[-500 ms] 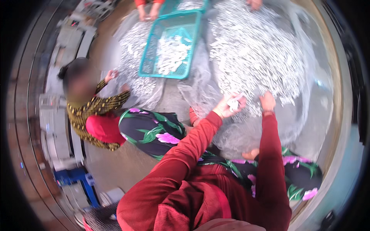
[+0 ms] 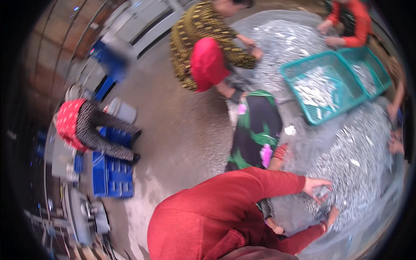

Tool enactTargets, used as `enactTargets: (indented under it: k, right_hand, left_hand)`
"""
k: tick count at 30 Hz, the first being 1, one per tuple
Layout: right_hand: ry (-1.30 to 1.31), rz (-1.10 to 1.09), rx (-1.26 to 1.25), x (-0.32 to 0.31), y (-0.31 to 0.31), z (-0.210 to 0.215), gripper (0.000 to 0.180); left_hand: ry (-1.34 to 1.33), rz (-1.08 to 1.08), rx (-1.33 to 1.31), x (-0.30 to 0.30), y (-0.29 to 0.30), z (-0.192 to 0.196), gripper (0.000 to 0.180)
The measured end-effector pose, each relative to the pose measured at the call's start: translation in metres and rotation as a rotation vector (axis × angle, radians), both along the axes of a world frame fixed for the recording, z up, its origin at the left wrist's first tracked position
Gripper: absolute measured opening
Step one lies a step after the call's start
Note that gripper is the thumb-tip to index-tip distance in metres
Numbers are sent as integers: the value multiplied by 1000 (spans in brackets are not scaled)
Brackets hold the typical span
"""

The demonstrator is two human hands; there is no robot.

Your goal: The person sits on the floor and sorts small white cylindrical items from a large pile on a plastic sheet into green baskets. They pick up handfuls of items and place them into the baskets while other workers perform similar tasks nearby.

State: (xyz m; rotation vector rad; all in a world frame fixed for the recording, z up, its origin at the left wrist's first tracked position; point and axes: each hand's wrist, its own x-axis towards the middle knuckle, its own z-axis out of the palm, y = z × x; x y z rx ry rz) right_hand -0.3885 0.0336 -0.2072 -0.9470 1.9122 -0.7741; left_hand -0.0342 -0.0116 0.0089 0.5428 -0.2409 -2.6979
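A broad heap of small silvery fish (image 2: 356, 162) lies on thin clear sheeting at the right. My left hand (image 2: 317, 189) is over the near edge of this heap, fingers curved around a few small greyish fish, thumb apart from the fingertips. Just nearer to me, my right hand (image 2: 333, 215) reaches down into the heap's edge; its fingertips are hidden among the fish. Beyond them, a teal perforated basket (image 2: 310, 116) holds a pile of whiter fish, and a second teal basket (image 2: 387, 89) with fish adjoins it.
Another fish heap (image 2: 284, 41) spreads beyond the baskets. A person in a yellow-black patterned top (image 2: 186, 39) and one in orange sleeves (image 2: 363, 26) work there. More hands (image 2: 395, 143) touch my heap's far side. At left, someone bends over blue crates (image 2: 100, 175) near a white bucket (image 2: 121, 110).
My view has swung left, so the baskets and heaps now appear further right. The white fish clump is gone from my left hand. My two hands are closer together at the heap.
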Motion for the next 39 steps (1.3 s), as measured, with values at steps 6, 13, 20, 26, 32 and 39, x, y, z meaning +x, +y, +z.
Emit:
enactTargets:
  k: [6,13,20,26,32,39]
  right_hand:
    - [-298,78,-30,180,-46,242,17]
    - [148,775,-216,288,-88,317,56]
    - [399,689,-569,305,-74,351,48]
    - [343,607,-540,217,-103,299,49]
    - [161,747,-750,376,-113,403,50]
    - [-151,1015,-912,500,-98,480,50]
  left_hand:
    - [70,201,26,47,-5,15,50]
    - [2,450,117,52,-31,27,72]
    - [301,644,254,57,-41,37,44]
    - [389,907,147,79,-41,88,43]
    - [353,921,-17,156,-46,196,42]
    - [206,1042,-10,185,-8,232,42]
